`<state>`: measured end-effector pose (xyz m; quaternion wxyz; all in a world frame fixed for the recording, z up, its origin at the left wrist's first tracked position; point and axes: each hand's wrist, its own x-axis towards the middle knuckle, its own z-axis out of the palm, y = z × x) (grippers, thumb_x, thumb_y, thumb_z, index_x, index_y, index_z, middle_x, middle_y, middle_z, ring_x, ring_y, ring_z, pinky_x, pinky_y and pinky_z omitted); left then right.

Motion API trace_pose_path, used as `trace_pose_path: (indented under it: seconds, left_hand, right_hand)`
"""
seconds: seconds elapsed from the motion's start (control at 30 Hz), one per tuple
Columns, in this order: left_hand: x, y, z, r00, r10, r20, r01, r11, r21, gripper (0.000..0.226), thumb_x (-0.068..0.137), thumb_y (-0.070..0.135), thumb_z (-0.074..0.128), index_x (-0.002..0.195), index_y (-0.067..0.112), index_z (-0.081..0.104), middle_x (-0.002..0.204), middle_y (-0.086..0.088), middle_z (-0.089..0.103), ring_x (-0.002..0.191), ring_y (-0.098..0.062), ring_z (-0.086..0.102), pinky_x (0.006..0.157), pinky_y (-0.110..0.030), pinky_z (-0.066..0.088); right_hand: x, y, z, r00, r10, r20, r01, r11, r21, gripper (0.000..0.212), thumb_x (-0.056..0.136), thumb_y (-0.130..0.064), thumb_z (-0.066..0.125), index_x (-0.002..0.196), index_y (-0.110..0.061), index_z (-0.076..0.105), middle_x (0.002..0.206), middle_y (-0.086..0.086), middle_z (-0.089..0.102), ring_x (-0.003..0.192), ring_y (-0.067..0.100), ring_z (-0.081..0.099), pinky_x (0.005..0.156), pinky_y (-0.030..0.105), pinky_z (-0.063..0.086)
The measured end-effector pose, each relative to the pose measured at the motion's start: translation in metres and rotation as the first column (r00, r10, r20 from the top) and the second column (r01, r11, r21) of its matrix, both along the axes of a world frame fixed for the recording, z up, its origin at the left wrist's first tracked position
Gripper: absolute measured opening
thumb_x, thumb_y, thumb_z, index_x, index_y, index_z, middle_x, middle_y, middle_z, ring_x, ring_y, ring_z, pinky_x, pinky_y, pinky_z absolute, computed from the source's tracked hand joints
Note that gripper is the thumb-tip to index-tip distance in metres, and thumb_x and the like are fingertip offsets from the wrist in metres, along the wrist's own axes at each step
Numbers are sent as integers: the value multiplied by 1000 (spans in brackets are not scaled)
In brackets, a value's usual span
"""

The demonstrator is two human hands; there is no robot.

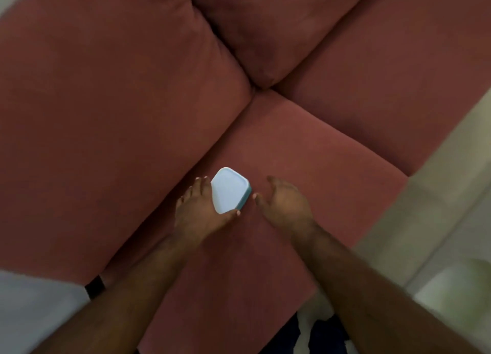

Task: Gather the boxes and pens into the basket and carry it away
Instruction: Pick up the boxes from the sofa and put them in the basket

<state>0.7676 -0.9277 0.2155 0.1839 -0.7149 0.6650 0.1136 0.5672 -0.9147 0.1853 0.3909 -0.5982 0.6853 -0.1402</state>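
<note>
So both arms are reaching out over a pink-red sofa seat cushion (305, 146), soft velvety-looking fabric. The left hand (198, 215) has its grip on a small light blue box (230, 190), fingers curled round the far-left edge and the thumb hooked along the near edge, so the box is pinched between them. The box has rounded corners, a pale lid and a slightly darker teal side, and it looks tilted up off the cushion on the grip side, though the picture is blurry so I can't swear to that.

The right hand (285, 202) is just to the right of the box, fingers relaxed and loosely spread, holding nothing, thumb tip close to the box's right edge but not clearly touching.

Beyond the grip, the back cushions (106, 87) bulge up and meet in a deep seam. Left of the grip, low down, there's a dark sofa leg (94, 287) on a pale floor (32, 313). Off to the right the floor is light too, cream-ish tiles, all smeared by motion.
</note>
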Motion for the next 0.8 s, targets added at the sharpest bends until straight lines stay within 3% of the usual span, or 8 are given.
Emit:
trace_pose_path:
  seconds: [0.13,0.33,0.43,0.6,0.7,0.8]
  left_hand:
    - [8,7,-15,984,115,-137,-110,993,46,132,53,80,67,154,16,10,159,-7,25,142,-27,32,107,-45,36]
    - [-1,7,-20,954,95,-286,-121,990,-73,118,59,63,74,151,17,16,138,-8,41,125,-27,45,92,-41,47]
    - [-10,1,-17,947,7,-320,-43,993,-106,118,57,59,74,151,16,17,137,-7,41,124,-26,45,92,-39,47]
    - [-53,-18,-4,902,-188,-388,157,981,-111,116,58,54,69,154,18,15,148,-5,34,135,-24,36,101,-40,42]
    - [-91,-31,4,859,-331,-391,308,944,-123,117,61,56,70,155,20,11,153,-3,28,137,-23,33,105,-41,40]
    - [-138,-37,11,785,-466,-409,448,882,-145,118,66,62,75,156,21,9,157,-1,23,140,-21,29,110,-37,34]
  right_hand:
    - [41,-17,-10,993,43,107,-50,997,64,52,89,-47,58,133,-20,51,125,4,62,113,25,58,90,36,47]
    - [43,-22,-24,920,-209,332,159,972,174,40,87,-43,64,121,-21,60,112,-3,68,98,17,63,82,32,49]
    - [22,-24,-25,856,-275,439,211,959,191,34,86,-46,67,113,-27,63,102,-12,67,92,9,63,79,30,50]
    - [-34,-25,-23,728,-423,540,333,906,262,25,80,-55,71,93,-36,62,90,-14,67,86,10,68,75,39,59]
    - [-78,-18,-14,639,-512,575,409,858,309,36,83,-51,71,106,-24,64,95,-6,68,85,14,69,66,37,61]
    - [-127,-1,-7,558,-570,603,516,808,286,33,86,-45,71,102,-17,66,84,-5,67,72,11,66,57,31,55]
